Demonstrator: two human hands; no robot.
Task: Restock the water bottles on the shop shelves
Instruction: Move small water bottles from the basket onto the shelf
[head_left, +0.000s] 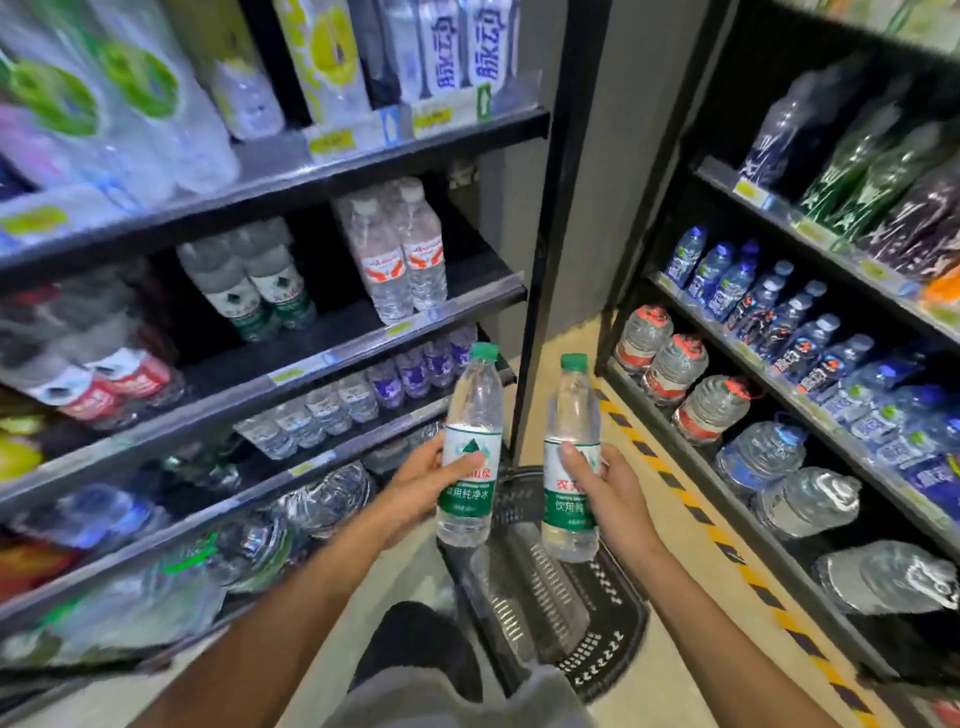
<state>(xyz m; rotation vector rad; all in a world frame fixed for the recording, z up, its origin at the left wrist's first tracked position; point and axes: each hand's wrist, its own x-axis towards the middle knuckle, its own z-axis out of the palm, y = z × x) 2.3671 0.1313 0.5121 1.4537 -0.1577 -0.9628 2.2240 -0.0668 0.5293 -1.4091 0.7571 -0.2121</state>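
Left hand (423, 480) and right hand (605, 480) each grip a clear green-capped plastic water bottle (470, 447) upright above black mesh floor basket (587, 623), likely carrying both shelfward together.

Even indoor light, no hard shadows; shelves (270, 374) at left smeared by motion blur, wide-angle bending at edges.

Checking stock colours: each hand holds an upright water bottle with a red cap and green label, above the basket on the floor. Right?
Not quite. In the head view the left hand and right hand each hold an upright bottle with a green cap, not red. Green labels and the basket below are right.
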